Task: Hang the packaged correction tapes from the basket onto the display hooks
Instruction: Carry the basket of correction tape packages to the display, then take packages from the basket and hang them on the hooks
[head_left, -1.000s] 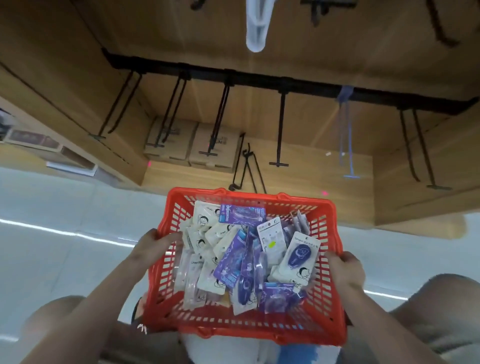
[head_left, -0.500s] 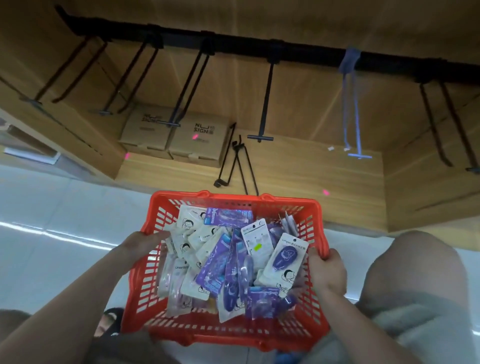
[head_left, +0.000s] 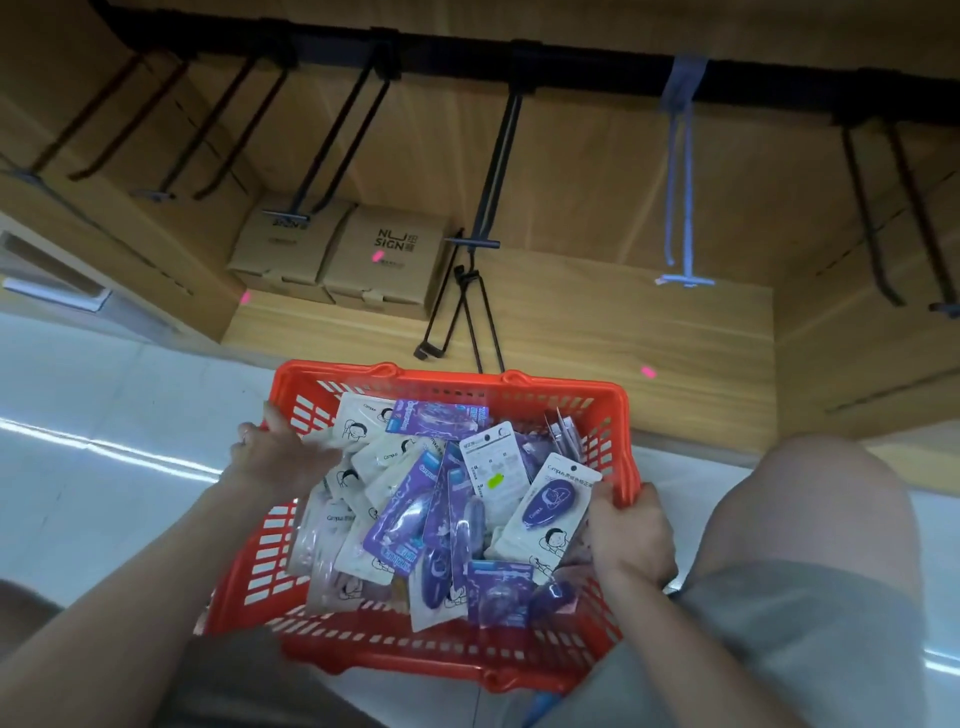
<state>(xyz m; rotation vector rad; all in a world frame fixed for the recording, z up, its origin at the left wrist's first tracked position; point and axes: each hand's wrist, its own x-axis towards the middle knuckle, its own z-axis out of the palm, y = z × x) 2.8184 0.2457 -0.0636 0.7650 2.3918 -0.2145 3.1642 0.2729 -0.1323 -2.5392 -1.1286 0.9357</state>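
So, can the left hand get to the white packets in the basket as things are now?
Probably yes. The left hand is already over the basket's left rim, its fingers reaching in beside the white packets. They lie on top, nothing covering them.

1 red basket (head_left: 613, 410) holds a heap of packaged correction tapes (head_left: 553, 506), too overlapped to count exactly; at least 10 show. 2 cardboard boxes (head_left: 387, 260) sit side by side on the wooden shelf. 1 black rail (head_left: 571, 60) carries about 8 display hooks (head_left: 493, 171), 1 of them pale blue (head_left: 683, 197).
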